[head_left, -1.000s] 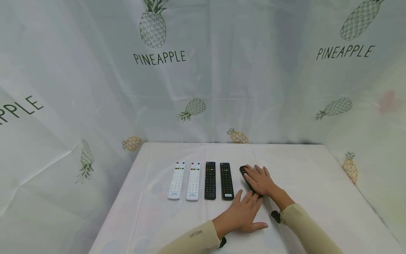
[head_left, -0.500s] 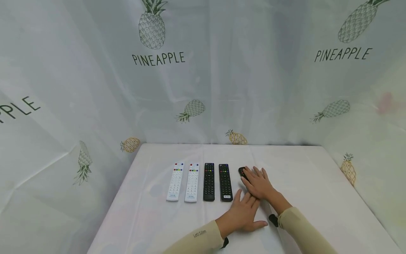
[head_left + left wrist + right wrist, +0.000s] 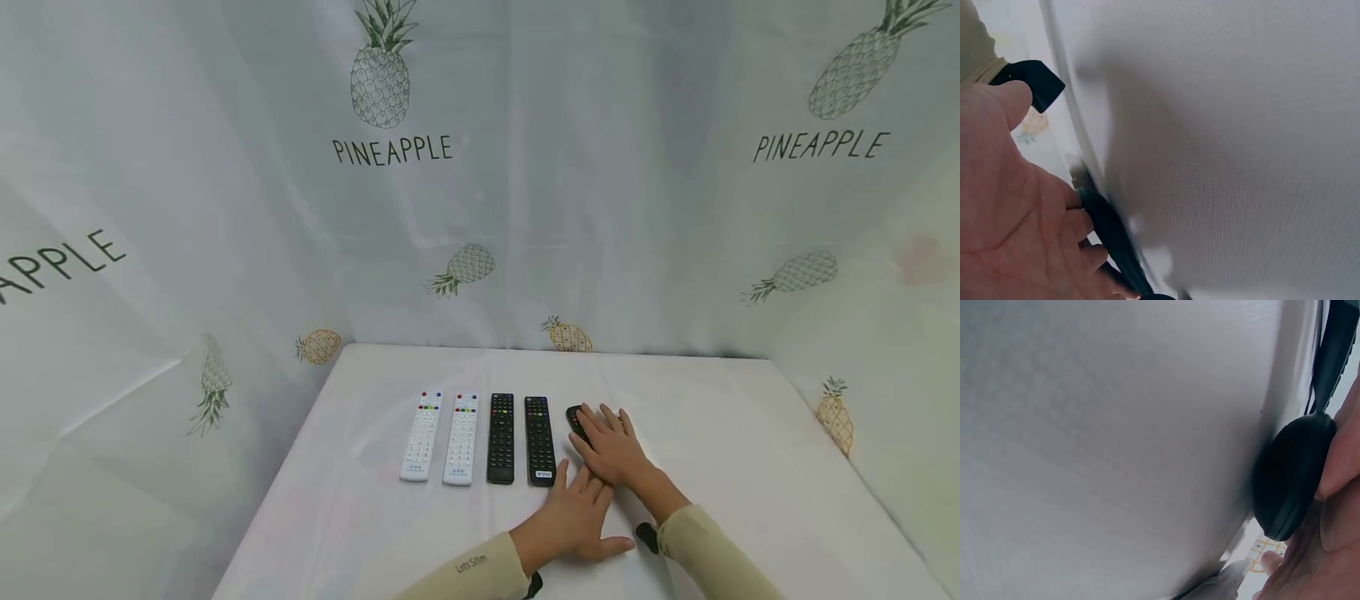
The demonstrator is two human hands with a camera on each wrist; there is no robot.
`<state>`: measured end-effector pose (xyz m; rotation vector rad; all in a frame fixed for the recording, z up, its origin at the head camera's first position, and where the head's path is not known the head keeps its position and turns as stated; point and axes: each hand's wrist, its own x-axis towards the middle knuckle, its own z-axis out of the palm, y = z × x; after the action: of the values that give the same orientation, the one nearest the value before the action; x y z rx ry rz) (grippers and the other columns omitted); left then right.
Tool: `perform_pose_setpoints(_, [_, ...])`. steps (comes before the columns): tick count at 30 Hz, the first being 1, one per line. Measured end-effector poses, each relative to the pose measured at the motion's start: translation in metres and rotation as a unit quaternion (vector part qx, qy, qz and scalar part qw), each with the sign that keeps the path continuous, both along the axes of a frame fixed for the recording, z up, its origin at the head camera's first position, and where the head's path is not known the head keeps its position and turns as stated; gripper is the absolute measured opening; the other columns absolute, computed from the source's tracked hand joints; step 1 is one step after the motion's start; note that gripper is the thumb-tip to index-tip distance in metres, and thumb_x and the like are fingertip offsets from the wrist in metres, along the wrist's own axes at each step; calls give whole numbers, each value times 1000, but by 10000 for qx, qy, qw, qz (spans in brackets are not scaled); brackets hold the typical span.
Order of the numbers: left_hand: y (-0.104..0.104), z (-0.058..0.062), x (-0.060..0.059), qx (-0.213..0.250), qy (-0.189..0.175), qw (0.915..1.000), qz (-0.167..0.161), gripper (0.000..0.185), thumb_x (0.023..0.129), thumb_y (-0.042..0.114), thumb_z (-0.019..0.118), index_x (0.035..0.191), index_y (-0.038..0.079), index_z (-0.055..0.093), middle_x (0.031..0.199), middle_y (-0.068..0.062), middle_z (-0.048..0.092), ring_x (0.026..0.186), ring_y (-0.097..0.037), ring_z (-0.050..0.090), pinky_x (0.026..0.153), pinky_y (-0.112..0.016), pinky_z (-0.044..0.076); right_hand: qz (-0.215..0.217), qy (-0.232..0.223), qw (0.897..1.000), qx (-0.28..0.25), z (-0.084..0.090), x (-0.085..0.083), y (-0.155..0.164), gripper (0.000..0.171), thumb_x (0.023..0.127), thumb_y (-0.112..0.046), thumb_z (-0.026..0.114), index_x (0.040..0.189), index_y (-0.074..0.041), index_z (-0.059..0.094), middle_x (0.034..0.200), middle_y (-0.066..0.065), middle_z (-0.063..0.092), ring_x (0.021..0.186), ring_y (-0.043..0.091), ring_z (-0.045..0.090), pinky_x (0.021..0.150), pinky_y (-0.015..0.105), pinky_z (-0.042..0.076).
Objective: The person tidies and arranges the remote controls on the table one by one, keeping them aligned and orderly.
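A black remote control [image 3: 576, 418] lies slanted on the white table, its far end showing past my right fingers. My right hand [image 3: 617, 454] rests across it with fingers spread. Just in front, my left hand [image 3: 573, 518] lies palm down with its fingertips at the remote's near end, overlapping the right hand's edge. The right wrist view shows the rounded end of the black remote [image 3: 1294, 478] against the right hand. In the left wrist view, the left fingertips touch the side of a black remote [image 3: 1110, 234]. The remote's near end is hidden in the head view.
To the left, a black remote [image 3: 540, 442], another black remote [image 3: 501, 437], a white remote [image 3: 461, 437] and a second white remote [image 3: 422, 435] lie in a row. The table [image 3: 720, 417] backs onto a pineapple-print curtain [image 3: 637, 208].
The right hand has slid slightly left and toward the near side, covering the remote's near end, which showed earlier. The head view has shifted a little. The other remotes have not moved.
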<state>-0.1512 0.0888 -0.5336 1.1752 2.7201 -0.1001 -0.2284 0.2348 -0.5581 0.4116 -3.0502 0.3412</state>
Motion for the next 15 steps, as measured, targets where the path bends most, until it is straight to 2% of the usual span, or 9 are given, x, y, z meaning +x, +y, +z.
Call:
perform_pose_setpoints(5, [0,5,1,-132,-65,9998,99,86,90,81,21,157,27,27,163,11,20,154,-16,9,119,-56,19,11,125,9999,-64,-1,3,-1,62,104,-48,39,149,-7,43,157,14,38,146,46,27,116,68,10])
perform_pose_setpoints(11, [-5,14,-3,-211,-431,9983,317,86,90,81,21,158,28,24,164,12,18,155,-17,5,121,-55,12,-34,-37,9999,97,-1,0,-4,62,105,-47,37,151,-6,40,158,15,36,147,46,24,117,68,7])
perform_pose_setpoints(15, [-9,22,-2,-232,-365,9981,429,85,90,81,22,157,29,25,164,13,20,155,-17,10,122,-54,12,-94,-68,9997,202,-1,0,-6,60,105,-45,38,150,-5,40,158,16,36,147,47,24,116,68,8])
